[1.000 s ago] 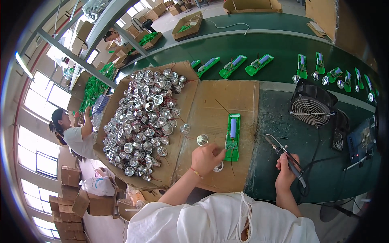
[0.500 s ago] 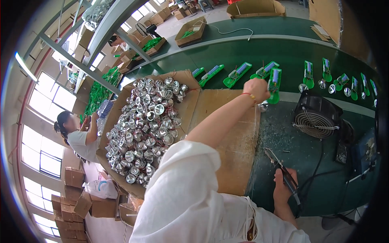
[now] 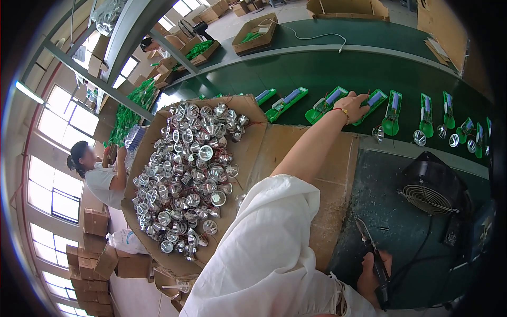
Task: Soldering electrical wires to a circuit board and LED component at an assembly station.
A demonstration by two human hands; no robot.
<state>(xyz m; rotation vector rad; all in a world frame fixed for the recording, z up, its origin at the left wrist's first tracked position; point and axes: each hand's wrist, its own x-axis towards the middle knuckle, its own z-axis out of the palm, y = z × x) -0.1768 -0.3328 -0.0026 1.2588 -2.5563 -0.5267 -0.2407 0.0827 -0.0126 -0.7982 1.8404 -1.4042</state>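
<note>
My left hand [image 3: 353, 106] reaches across to the belt, its fingers closed on the edge of a green flashlight half-shell [image 3: 376, 100] with a blue battery. Just right of it lies another green half-shell [image 3: 392, 113], a silver reflector [image 3: 378, 133] beside its lower end. A further half-shell [image 3: 330, 100] sits partly behind my left wrist. Low over the dark mat, my right hand [image 3: 368, 276] is wrapped round the black handle of a soldering iron [image 3: 378, 264], its metal tip pointing away from me.
A cardboard tray [image 3: 253, 113] heaped with silver reflectors [image 3: 193, 158] stands at my left. More half-shells with reflectors [image 3: 419, 138] line the green belt [image 3: 296, 74]. A black fan [image 3: 429, 182] and cables occupy the right. A co-worker [image 3: 100, 177] sits at far left beside piled green parts.
The half-shell my left hand held raised now lies on the belt with its reflector. My left hand has moved to the neighbouring half-shell on its left. The whole view has shifted slightly.
</note>
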